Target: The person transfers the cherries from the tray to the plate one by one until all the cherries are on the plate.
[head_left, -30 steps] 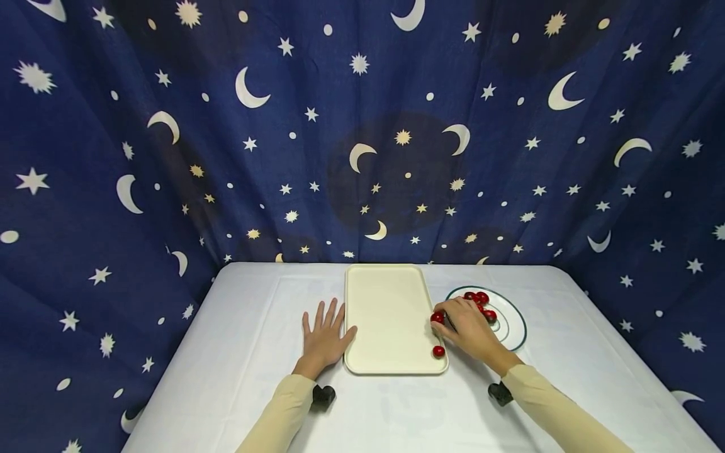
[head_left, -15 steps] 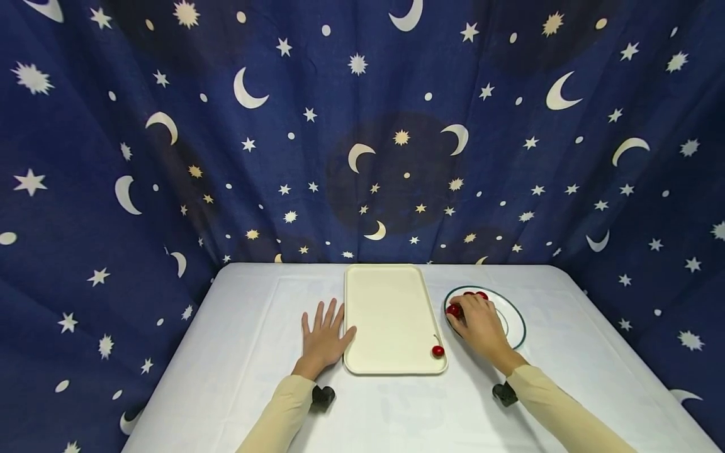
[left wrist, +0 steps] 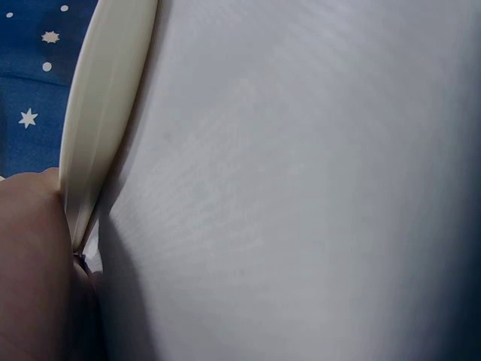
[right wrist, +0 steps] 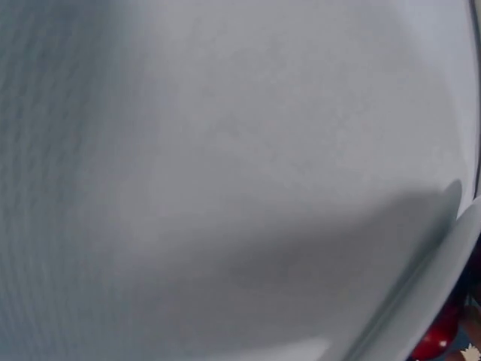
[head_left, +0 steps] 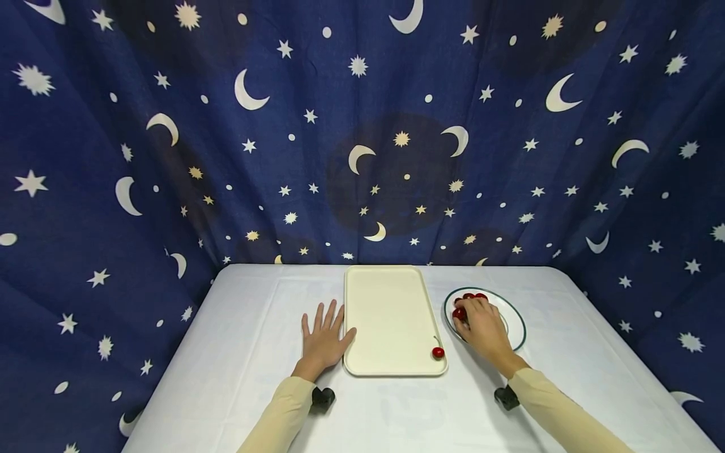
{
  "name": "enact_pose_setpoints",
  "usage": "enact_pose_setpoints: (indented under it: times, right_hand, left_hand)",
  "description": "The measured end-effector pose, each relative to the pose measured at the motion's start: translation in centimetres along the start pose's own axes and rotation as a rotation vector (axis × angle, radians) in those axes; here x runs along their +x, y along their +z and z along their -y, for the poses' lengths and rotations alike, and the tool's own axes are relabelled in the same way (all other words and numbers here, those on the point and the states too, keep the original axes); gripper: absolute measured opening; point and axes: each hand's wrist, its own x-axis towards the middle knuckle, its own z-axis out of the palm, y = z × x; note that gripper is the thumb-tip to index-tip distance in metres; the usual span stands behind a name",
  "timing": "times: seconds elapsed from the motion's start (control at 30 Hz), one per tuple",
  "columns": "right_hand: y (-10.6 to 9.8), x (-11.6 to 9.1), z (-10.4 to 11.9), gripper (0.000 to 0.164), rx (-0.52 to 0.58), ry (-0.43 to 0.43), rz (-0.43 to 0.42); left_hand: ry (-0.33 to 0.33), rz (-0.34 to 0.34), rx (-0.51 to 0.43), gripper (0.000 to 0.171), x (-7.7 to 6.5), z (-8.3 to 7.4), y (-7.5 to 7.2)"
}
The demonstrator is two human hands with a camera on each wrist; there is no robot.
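Note:
My left hand (head_left: 324, 346) lies with spread fingers on the table, its thumb touching the left edge of the cream tray (head_left: 391, 314). One red cherry (head_left: 438, 353) with a stem sits in the tray's lower right corner. Over the white plate (head_left: 514, 336) with a green rim, my right hand (head_left: 484, 326) curls its fingers and thumb around a cherry (head_left: 460, 313). Several other cherries (head_left: 481, 297) lie at the plate's far side, partly hidden by the hand. The right wrist view catches red fruit (right wrist: 437, 337) beyond the plate's edge (right wrist: 432, 289), beside the fingertips.
A white cloth (head_left: 243, 365) covers the table. Dark blue curtains (head_left: 306, 151) with moons and stars hang behind it and at both sides. Black wrist cameras (head_left: 323, 400) sit under both wrists.
My right hand has moved right from the tray's edge to the plate, bringing a cherry with it. Over the last half second it has barely shifted. The left hand has stayed still.

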Motion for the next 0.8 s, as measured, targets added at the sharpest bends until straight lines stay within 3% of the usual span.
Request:
enact_pose_setpoints:
  times: [0.33, 0.8]
  right_hand:
    - [-0.24, 0.07, 0.05, 0.03, 0.007, -0.006, 0.008]
    - [-0.53, 0.42, 0.65, 0.019, 0.037, -0.134, -0.108]
  left_hand:
    - [-0.023, 0.017, -0.002, 0.073, -0.1, -0.27, -0.21]
    - [-0.018, 0.017, 0.0, 0.072, -0.14, -0.21, -0.27]
